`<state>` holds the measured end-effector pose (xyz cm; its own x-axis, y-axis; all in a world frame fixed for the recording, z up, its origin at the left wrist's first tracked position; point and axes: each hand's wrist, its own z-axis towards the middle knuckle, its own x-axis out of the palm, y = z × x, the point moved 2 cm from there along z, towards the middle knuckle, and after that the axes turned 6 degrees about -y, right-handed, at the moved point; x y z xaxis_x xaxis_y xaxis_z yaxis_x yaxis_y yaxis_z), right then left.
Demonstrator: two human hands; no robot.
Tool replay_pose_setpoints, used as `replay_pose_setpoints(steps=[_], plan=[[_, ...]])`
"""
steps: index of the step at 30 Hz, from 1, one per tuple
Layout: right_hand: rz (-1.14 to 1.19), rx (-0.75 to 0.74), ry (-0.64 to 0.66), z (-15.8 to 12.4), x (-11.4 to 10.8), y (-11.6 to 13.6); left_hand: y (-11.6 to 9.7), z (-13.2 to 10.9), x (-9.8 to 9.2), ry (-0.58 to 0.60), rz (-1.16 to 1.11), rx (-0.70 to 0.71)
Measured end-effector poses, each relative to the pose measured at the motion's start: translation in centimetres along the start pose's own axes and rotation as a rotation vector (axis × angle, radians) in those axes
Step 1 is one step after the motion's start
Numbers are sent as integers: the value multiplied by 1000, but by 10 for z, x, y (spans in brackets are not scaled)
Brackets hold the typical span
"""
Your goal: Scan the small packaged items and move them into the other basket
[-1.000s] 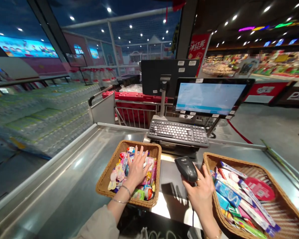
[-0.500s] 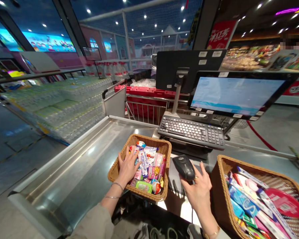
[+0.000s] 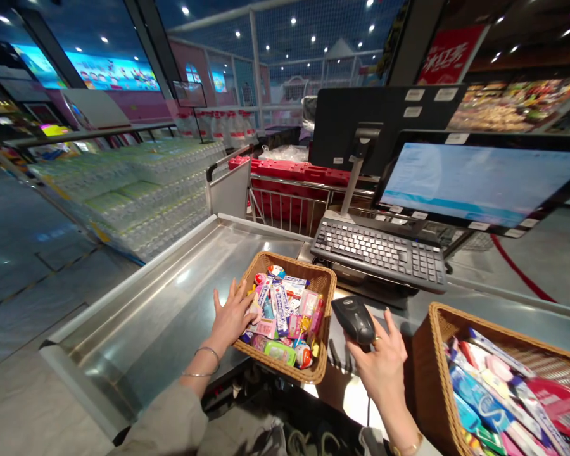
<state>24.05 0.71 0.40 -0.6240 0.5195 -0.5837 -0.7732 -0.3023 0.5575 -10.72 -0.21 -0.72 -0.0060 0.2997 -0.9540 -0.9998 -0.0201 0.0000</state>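
Observation:
My left hand (image 3: 230,315) lies over the left rim of a small wicker basket (image 3: 331,310), fingers spread and thumb reaching inside; whether it touches the rim I cannot tell. Packed in that basket are candy bars in purple-and-white wrappers (image 3: 280,307), a green packet (image 3: 280,353) and red-and-white eggs (image 3: 303,355). My right hand (image 3: 379,361) grips a black barcode scanner (image 3: 354,320), holding it between the two baskets. A bracelet circles each wrist. To the right stands a larger wicker basket (image 3: 437,380) with toothpaste-like boxes, a blue pack (image 3: 484,396) and a red oval item (image 3: 563,405).
The metal counter (image 3: 171,304) has a raised edge on the left. Behind the baskets are a keyboard (image 3: 380,253), a lit monitor (image 3: 479,183) and a second screen's back (image 3: 384,120). A shopping cart (image 3: 285,206) and stacked bottles (image 3: 137,190) stand beyond.
My left hand has drawn left, out of the small basket's contents to its rim. The right hand keeps hold of the scanner. The whole view has shifted slightly.

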Motion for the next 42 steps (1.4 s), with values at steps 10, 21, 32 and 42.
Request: replay_pose_setpoints(steps=[10, 21, 32, 42], plan=[[22, -19, -20, 1, 6, 3, 10, 0, -1, 82, 59, -46], [36, -15, -29, 2, 5, -2, -17, 5, 9, 160, 104, -68], [15, -25, -33, 3, 4, -8, -21, 7, 7, 191, 135, -87], [29, -56, -42, 5, 2, -10, -25, 4, -9, 116, 121, -72]])
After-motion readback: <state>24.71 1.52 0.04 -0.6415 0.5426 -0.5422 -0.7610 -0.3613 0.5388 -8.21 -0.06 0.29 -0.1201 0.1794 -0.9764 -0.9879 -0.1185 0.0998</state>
